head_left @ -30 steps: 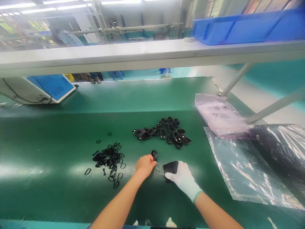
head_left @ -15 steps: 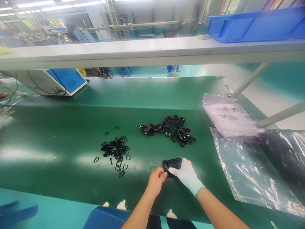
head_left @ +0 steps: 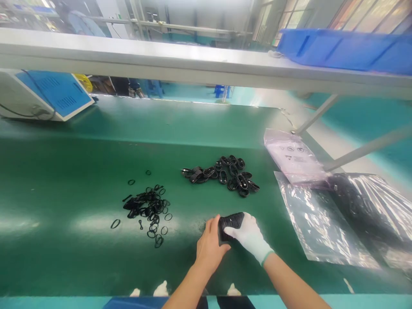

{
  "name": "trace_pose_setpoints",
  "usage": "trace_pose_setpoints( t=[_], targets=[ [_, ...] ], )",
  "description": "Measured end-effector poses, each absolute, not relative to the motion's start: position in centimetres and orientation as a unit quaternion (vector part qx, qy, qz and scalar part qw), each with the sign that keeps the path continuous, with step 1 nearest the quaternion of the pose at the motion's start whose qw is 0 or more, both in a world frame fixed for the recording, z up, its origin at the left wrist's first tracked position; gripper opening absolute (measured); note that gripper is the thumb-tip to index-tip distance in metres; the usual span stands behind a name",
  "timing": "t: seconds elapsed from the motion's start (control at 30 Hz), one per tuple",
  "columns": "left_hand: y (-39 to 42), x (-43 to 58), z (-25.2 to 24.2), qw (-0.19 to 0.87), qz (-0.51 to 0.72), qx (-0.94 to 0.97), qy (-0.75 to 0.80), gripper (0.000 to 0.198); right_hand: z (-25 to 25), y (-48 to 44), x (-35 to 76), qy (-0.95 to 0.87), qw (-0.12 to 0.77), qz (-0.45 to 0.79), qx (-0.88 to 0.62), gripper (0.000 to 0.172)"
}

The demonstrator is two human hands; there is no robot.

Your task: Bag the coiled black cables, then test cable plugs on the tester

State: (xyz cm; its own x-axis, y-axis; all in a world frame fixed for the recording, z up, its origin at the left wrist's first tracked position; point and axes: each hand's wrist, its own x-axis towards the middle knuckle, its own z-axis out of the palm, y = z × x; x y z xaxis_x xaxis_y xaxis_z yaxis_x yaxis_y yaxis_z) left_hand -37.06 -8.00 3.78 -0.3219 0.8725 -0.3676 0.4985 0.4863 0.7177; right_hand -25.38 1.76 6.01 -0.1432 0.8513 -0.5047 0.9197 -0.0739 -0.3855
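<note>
A short stack of black oval rings (head_left: 231,223) lies on its side on the green table (head_left: 80,184), held from both ends. My bare left hand (head_left: 210,245) presses against the stack's left end with fingers curled round it. My right hand (head_left: 249,236), in a white glove, grips the right end from above. Beyond them lies a loose heap of the same black oval parts (head_left: 225,175). A scatter of thin black rubber rings (head_left: 146,209) lies to the left.
Clear plastic bags (head_left: 322,223) and a dark filled bag (head_left: 370,201) lie at the right, with a pink printed bag (head_left: 294,156) behind them. A blue-fronted machine (head_left: 41,94) stands far left. An overhead shelf (head_left: 193,60) carries a blue bin (head_left: 344,47).
My left hand carried a black oval part from the table to the stack's left end and now presses there. The stack has turned slightly under my right hand. The camera view shifted.
</note>
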Motion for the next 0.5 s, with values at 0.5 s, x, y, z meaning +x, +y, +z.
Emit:
trace_pose_setpoints(
  t=[0.5],
  targets=[
    [-6.9,-37.8,3.1,0.338,0.198,0.521,0.758,0.079,6.5,2.0,-24.8,0.684,0.059,-0.348,0.639,0.063]
  ],
)
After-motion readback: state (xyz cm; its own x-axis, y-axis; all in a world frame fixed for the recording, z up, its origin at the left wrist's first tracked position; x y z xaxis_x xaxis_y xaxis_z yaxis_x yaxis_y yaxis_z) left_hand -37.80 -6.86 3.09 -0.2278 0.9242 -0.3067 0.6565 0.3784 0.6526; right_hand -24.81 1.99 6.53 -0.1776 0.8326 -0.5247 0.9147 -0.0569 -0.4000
